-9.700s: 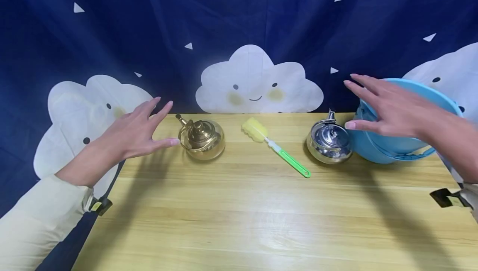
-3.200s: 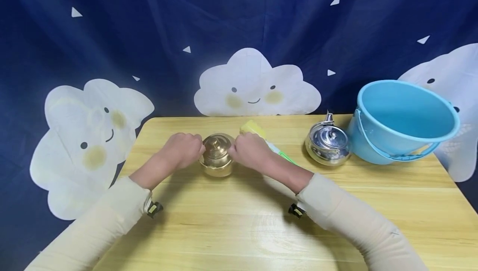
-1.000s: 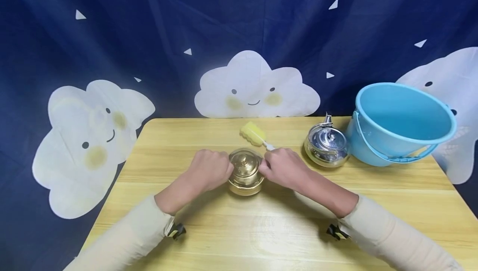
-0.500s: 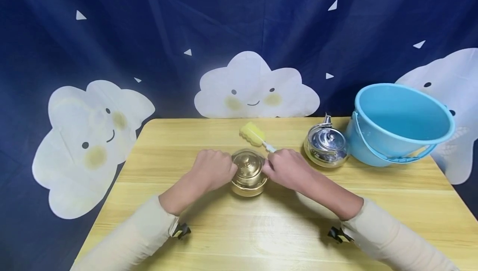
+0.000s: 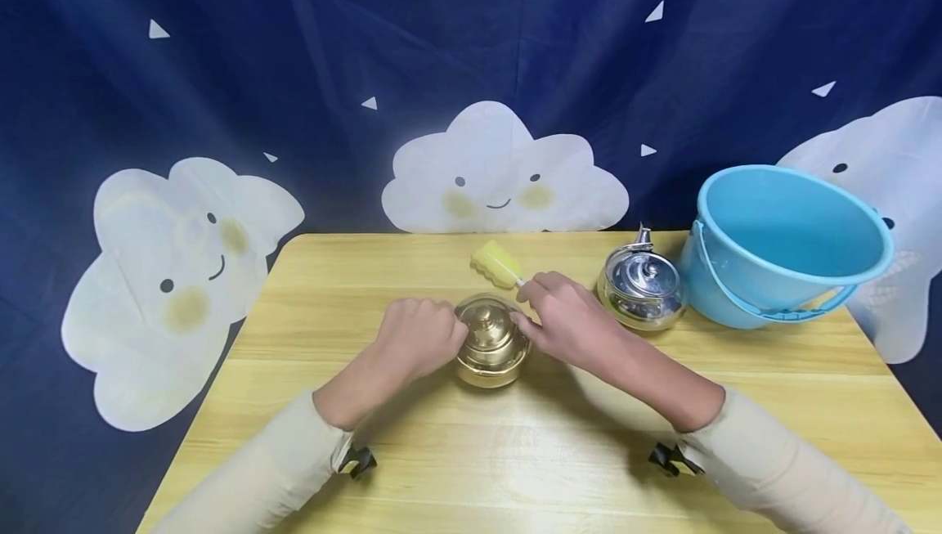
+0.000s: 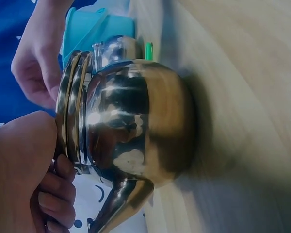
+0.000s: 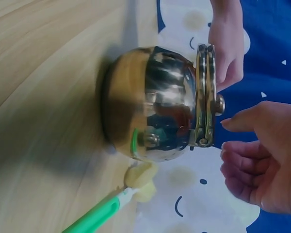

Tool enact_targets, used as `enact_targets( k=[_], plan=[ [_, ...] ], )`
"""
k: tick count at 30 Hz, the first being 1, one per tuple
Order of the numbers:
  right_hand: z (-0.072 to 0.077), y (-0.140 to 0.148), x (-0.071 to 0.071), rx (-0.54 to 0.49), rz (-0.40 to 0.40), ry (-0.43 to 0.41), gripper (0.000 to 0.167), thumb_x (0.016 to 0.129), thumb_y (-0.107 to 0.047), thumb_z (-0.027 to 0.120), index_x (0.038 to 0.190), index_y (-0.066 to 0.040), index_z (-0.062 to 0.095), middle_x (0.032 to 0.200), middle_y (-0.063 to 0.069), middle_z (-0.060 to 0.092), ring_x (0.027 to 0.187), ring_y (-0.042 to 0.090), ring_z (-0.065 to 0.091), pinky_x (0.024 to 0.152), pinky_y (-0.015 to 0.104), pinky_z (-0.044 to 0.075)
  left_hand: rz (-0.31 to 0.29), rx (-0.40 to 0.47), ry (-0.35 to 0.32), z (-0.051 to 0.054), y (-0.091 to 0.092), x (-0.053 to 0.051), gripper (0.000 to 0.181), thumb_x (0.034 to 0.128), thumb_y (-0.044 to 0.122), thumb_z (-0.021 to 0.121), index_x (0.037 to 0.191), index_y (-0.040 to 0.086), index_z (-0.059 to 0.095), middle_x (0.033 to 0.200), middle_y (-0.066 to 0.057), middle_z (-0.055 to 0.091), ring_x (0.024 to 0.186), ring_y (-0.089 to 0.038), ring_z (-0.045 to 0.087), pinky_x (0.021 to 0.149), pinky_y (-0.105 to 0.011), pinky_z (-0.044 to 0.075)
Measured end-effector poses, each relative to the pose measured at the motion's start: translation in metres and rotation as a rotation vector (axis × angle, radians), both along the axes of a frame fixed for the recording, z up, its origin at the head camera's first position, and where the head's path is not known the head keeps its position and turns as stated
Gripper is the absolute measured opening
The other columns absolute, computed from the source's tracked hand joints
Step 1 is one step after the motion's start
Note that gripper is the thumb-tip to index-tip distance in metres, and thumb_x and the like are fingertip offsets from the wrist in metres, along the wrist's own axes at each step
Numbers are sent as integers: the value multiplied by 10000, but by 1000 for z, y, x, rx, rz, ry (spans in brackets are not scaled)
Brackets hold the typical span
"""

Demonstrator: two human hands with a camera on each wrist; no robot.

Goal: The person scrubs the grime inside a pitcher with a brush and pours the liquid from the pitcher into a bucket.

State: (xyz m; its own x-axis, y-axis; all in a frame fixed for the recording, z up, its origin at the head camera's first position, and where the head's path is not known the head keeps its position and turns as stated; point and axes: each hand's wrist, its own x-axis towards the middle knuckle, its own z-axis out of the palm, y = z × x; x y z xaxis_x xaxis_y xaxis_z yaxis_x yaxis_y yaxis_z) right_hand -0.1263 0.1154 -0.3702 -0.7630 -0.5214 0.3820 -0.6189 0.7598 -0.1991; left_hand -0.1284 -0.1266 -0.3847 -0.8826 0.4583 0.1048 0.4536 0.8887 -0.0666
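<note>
A gold teapot point(image 5: 491, 358) stands upright on the wooden table, its lid on. My left hand point(image 5: 419, 338) grips it at the left of the top with curled fingers; in the left wrist view this hand point(image 6: 24, 150) holds the handle on the spout side of the teapot point(image 6: 136, 116). My right hand point(image 5: 574, 321) is beside the teapot's upper right. The right wrist view shows the right hand point(image 7: 276, 150) with thumb and loosely bent fingers apart, a gap between them and the teapot point(image 7: 155, 107), nothing held.
Behind the teapot lies a brush with a yellow sponge head point(image 5: 496, 263); its green handle point(image 7: 99, 213) shows in the right wrist view. Farther right stand a silver teapot point(image 5: 643, 293) and a blue bucket point(image 5: 780, 293). A blue curtain point(image 5: 331, 51) hangs behind the table's far edge.
Since several seconds ago, the gold teapot has moved right and nearer, gripped by both hands. In the last half second my right hand has let go and its fingers have opened.
</note>
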Motion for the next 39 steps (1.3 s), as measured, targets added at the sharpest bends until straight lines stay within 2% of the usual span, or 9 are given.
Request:
enact_targets(
  k=[5, 11, 16, 20, 24, 32, 39],
  plan=[
    [5, -7, -1, -51, 69, -1, 270, 865, -196, 817, 1042, -7, 741, 949, 92, 716, 866, 223, 671, 708, 324, 592, -26, 29, 48, 0, -4, 2, 455, 988, 267, 469, 559, 214, 329, 506, 76, 301, 447, -103, 295, 411, -266, 260],
    [9, -15, -3, -42, 98, -52, 358, 883, -209, 809, 1160, 3, 727, 1044, 120, 737, 950, 236, 699, 795, 324, 618, -77, 48, 112, 1, -11, 4, 444, 976, 251, 480, 560, 210, 333, 504, 81, 307, 448, -100, 283, 445, -263, 261],
    [11, -21, -4, -24, 118, -100, 311, 900, -190, 788, 1155, -21, 732, 1060, 101, 734, 956, 219, 707, 812, 315, 619, -110, 82, 117, 0, -14, 7, 429, 963, 263, 515, 569, 225, 348, 505, 101, 316, 462, -79, 257, 489, -246, 253],
    [10, -25, -5, -14, 147, -107, 286, 898, -185, 791, 1137, -36, 741, 1015, 69, 716, 931, 201, 696, 801, 307, 616, -115, 98, 107, -4, -14, 8, 399, 946, 283, 528, 586, 227, 365, 513, 104, 333, 463, -74, 264, 500, -240, 259],
    [7, -27, -7, -10, 177, -91, 291, 900, -188, 792, 1151, -50, 744, 1030, 61, 715, 973, 215, 708, 858, 336, 618, -120, 99, 115, -8, -14, 9, 379, 935, 291, 527, 596, 224, 370, 517, 98, 341, 464, -79, 274, 504, -243, 261],
    [3, -31, -9, -6, 235, -102, 319, 905, -155, 781, 1197, -38, 724, 1054, 62, 737, 958, 199, 734, 854, 311, 622, -153, 97, 215, -15, -12, 10, 358, 902, 258, 492, 581, 216, 339, 524, 93, 297, 464, -84, 231, 488, -249, 209],
    [0, -33, -10, 12, 246, -103, 334, 917, -142, 768, 1238, -63, 717, 1076, 59, 752, 976, 190, 741, 873, 325, 621, -125, 51, 202, -17, -10, 11, 386, 952, 279, 491, 599, 205, 355, 538, 72, 350, 474, -104, 276, 513, -275, 264]
  ],
)
